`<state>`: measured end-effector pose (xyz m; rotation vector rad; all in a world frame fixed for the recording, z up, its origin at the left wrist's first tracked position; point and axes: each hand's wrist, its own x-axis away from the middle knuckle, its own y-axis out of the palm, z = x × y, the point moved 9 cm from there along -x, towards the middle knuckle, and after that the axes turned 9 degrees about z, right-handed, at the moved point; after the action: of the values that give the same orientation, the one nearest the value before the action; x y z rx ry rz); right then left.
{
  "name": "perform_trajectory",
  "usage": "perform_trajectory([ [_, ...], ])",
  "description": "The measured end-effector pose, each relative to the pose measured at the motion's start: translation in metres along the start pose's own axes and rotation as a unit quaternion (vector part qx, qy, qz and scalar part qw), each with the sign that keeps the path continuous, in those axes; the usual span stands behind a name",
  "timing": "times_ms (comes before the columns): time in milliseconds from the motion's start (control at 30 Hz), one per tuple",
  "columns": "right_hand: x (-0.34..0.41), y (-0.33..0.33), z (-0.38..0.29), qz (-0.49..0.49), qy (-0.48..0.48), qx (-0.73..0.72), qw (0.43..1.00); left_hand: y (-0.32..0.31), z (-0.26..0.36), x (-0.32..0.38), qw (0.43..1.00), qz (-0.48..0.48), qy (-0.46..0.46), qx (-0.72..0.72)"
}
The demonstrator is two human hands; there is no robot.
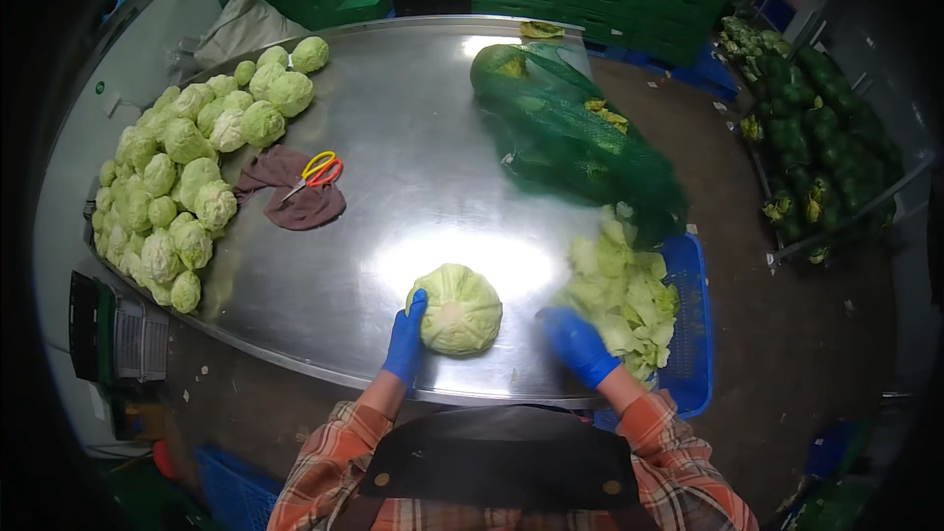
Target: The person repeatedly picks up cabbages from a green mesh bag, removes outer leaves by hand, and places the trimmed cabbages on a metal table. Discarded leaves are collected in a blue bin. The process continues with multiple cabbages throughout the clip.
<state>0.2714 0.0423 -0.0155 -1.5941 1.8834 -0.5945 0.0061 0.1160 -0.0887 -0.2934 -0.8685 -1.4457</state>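
A pale green cabbage head point(459, 310) rests on the steel table point(398, 125) near its front edge, its cut stem end facing up. My left hand point(407, 332), in a blue glove, grips it from the left with the thumb on top. To the right of the cabbage, my right hand point(579, 343), also gloved in blue, is blurred by motion. It is beside a heap of loose cabbage leaves point(627, 295), and its fingers are too blurred to show whether they hold anything.
Many cabbages point(181, 140) are piled along the left side. Yellow-and-red-handled scissors point(316, 173) lie on a brown cloth point(295, 210). Green mesh sacks point(568, 125) cover the table's right side. A blue plastic crate point(692, 324) stands beneath the leaves. A loaded cart point(818, 147) stands right.
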Motion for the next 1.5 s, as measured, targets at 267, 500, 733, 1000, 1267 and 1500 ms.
perform_trajectory([
  [267,0.012,0.02,-0.047,-0.061,0.016,0.071,0.995,0.049,-0.003,0.039,0.999,-0.01,0.044,-0.024],
  [500,0.019,0.01,-0.037,-0.084,0.056,0.141,0.985,0.059,-0.006,0.04,0.988,-0.001,0.139,-0.06],
  [733,0.058,-0.022,-0.016,-0.087,0.071,0.111,0.987,0.06,-0.006,0.041,0.992,0.017,0.121,-0.02],
  [1000,-0.023,0.012,-0.036,0.057,0.021,0.013,0.998,0.05,-0.013,0.021,0.982,0.014,0.166,-0.094],
  [1267,-0.035,0.024,0.04,-0.067,0.103,-0.013,0.992,0.06,-0.006,0.037,0.966,0.009,0.226,-0.126],
  [1500,-0.009,0.007,-0.038,0.014,0.049,-0.034,0.998,0.054,-0.013,0.036,0.976,0.047,0.19,-0.097],
])
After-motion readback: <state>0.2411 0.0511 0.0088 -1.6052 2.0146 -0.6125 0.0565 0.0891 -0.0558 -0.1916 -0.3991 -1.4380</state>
